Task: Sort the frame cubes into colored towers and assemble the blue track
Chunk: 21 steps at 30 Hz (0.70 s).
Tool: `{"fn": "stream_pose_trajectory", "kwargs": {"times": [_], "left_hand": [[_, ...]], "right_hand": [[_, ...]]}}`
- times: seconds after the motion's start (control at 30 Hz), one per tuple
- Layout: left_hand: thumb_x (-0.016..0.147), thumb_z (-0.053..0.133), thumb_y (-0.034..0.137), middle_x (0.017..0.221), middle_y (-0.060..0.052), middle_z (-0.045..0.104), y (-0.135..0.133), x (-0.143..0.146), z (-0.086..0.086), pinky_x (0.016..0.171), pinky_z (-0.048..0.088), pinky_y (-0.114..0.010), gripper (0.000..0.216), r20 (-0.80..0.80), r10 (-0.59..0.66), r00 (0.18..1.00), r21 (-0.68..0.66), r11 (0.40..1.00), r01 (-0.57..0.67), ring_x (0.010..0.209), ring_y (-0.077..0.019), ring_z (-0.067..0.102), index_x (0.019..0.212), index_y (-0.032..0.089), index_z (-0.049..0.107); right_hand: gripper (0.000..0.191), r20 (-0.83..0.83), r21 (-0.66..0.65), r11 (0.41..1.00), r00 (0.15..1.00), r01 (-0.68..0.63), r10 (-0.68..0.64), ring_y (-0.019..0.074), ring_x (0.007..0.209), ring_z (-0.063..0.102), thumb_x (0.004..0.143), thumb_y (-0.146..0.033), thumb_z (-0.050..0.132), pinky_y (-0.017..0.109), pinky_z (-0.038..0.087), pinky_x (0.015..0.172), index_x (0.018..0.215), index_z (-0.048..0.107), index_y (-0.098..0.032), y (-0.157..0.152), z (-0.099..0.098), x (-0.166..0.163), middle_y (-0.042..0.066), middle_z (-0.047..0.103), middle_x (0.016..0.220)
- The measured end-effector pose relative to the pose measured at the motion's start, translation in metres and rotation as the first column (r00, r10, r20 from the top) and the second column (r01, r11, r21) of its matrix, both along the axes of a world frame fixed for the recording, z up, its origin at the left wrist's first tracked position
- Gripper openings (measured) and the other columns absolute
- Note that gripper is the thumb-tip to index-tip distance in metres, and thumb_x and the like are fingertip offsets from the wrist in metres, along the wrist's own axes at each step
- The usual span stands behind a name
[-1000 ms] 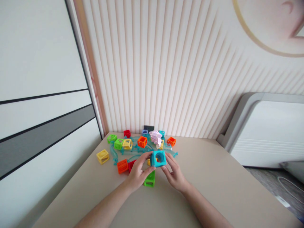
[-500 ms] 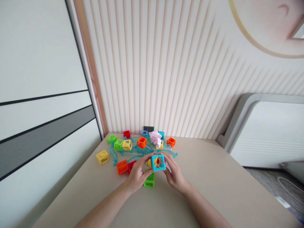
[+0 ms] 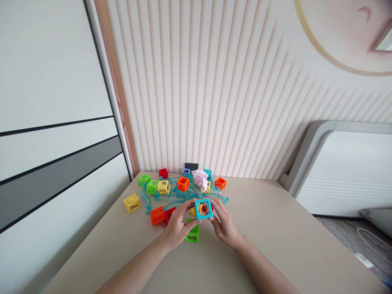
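A blue cube block (image 3: 197, 209) with a round opening in its face is held up between my two hands. My left hand (image 3: 177, 229) grips its left side with thumb and fingers. On the other side, my right hand (image 3: 226, 226) pinches the block's right edge. Through the round opening, yellow and red show from blocks behind it. Just below lies a green cube block (image 3: 192, 234), partly behind my left thumb. Next to my left hand are a red block (image 3: 168, 214), partly covered, and an orange block (image 3: 157, 215).
Translucent teal track pieces (image 3: 171, 197) spread over the table's back part among several coloured cube blocks. A pale pink faceted object (image 3: 200, 179) rests there. One yellow block (image 3: 132, 203) sits at the left. Behind the table (image 3: 275, 228) rises a ribbed wall (image 3: 190, 90).
The blue block has tilted and shifted slightly in my hands. My fingers have moved a little around it. The other blocks stay where they were.
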<state>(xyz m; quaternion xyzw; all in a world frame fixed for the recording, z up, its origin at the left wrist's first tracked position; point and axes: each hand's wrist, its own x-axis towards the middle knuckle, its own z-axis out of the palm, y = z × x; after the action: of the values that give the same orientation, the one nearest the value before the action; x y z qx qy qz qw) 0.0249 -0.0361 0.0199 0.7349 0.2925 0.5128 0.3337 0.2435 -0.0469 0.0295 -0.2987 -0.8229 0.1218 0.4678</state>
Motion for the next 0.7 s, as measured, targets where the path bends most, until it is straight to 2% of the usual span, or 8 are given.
{"fn": "stream_pose_trajectory", "kwargs": {"times": [0.33, 0.57, 0.7], "left_hand": [[0.087, 0.073, 0.035, 0.127, -0.011, 0.07, 0.0, -0.001, 0.002, 0.1, 0.056, -0.042, 0.049, 0.011, -0.029, 1.0, -0.041, 0.999, 0.029, 0.116, -0.0273, 0.068, 0.132, 0.023, 0.057], [0.087, 0.073, 0.035, 0.127, -0.011, 0.07, -0.002, -0.001, 0.006, 0.102, 0.055, -0.042, 0.047, 0.037, -0.054, 0.998, -0.075, 0.996, 0.057, 0.117, -0.0273, 0.068, 0.13, 0.022, 0.059], [0.087, 0.073, 0.035, 0.126, -0.011, 0.07, -0.002, 0.002, 0.003, 0.1, 0.055, -0.04, 0.045, 0.092, -0.02, 0.996, -0.101, 0.994, 0.03, 0.116, -0.0269, 0.068, 0.127, 0.021, 0.058]], "right_hand": [[0.049, -0.021, 0.011, 1.0, 1.0, 0.002, -0.002, 0.0305, 0.121, 0.058, 0.103, -0.041, 0.043, 0.045, 0.051, 0.101, 0.15, 0.038, -0.028, -0.002, 0.005, 0.001, 0.015, 0.056, 0.132], [0.05, -0.012, -0.02, 1.0, 1.0, -0.01, 0.01, 0.0303, 0.124, 0.056, 0.102, -0.038, 0.046, 0.046, 0.049, 0.104, 0.15, 0.037, -0.027, -0.008, 0.007, 0.0, 0.015, 0.054, 0.135], [0.046, -0.034, -0.046, 0.999, 0.999, -0.011, 0.009, 0.029, 0.127, 0.055, 0.103, -0.037, 0.041, 0.045, 0.048, 0.106, 0.148, 0.044, -0.024, -0.004, 0.016, 0.003, 0.015, 0.054, 0.138]]}}
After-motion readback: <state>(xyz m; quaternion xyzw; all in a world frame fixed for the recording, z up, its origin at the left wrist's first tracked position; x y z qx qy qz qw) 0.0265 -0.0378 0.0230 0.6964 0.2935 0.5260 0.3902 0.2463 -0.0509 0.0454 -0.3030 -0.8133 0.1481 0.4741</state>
